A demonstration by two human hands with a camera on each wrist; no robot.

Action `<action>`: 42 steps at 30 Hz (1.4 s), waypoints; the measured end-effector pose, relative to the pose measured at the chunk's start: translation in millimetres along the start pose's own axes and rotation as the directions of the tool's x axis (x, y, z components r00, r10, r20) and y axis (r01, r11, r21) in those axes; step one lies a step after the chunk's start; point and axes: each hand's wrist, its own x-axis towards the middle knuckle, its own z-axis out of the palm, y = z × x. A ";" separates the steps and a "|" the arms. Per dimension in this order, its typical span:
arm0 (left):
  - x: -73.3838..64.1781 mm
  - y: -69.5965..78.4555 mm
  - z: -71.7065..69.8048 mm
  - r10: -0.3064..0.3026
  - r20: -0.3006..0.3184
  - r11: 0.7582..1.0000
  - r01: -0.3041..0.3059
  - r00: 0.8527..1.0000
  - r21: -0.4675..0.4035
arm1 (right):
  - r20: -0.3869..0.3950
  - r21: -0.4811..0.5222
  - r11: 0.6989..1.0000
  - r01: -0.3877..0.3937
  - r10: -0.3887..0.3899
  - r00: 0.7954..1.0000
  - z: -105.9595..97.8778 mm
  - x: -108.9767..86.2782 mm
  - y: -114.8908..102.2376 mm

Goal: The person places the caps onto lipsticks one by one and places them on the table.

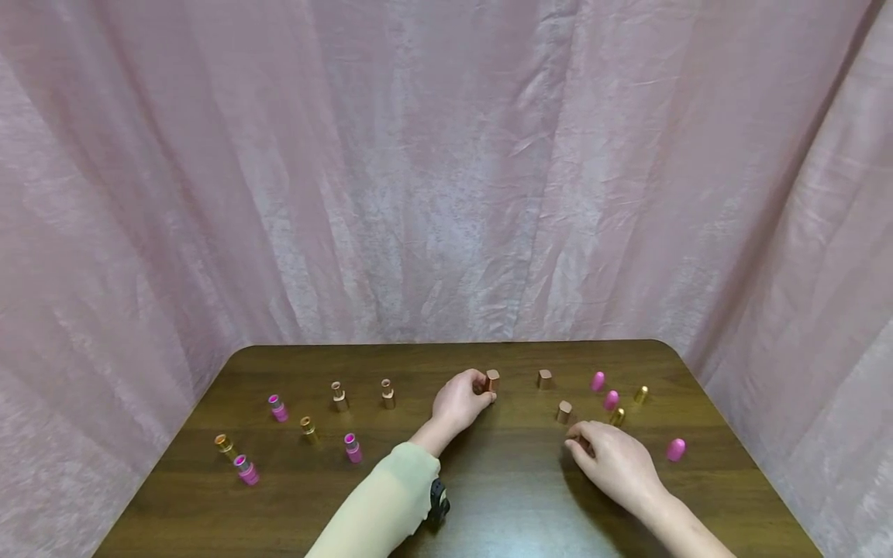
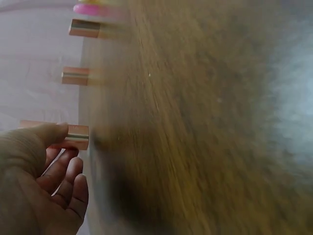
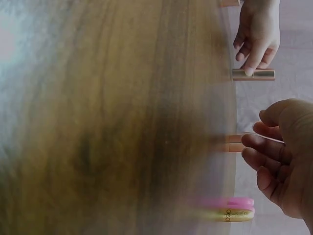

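Near the middle of the table's far side, my left hand (image 1: 460, 403) pinches a rose-gold lipstick tube (image 1: 493, 380) between thumb and fingers. The tube (image 3: 264, 75) stands upright with a seam across it; its lower end is at or just above the table, I cannot tell which. My right hand (image 1: 617, 465) hovers over the table, fingers loosely curled, with nothing visible in its grasp. Just beyond its fingertips stands a rose-gold cap (image 1: 564, 411), and another rose-gold cap (image 1: 545, 379) is farther back.
On the left stand several uncapped tubes: rose-gold (image 1: 387, 394), gold (image 1: 308, 428) and pink (image 1: 353, 448). Rounded pink caps (image 1: 675, 449) and gold caps (image 1: 641, 394) stand on the right. A pink curtain (image 1: 446, 170) hangs behind the wooden table (image 1: 502, 496).
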 end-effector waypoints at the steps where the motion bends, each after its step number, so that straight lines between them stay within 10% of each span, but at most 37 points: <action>1: 1.6 -0.4 0.4 -0.001 -0.004 1.000 0.001 1.000 -0.004 | 0.002 0.003 1.000 -0.002 0.002 1.000 0.3 -0.2 -0.6; 24: -5.5 -11.8 -11.6 0.006 0.032 0.996 -0.009 0.999 0.089 | -0.017 0.045 0.996 -0.072 0.073 0.997 -8.8 9.0 5.9; 34: -37.0 -2.4 -39.8 0.151 0.082 0.952 -0.167 0.985 0.256 | -0.007 0.077 0.993 -0.094 0.095 0.996 -13.9 20.1 12.3; 42: -87.8 -1.0 -62.2 0.318 0.123 0.887 -0.341 0.940 0.311 | 0.042 0.068 0.988 -0.141 0.138 0.990 -7.7 28.4 10.6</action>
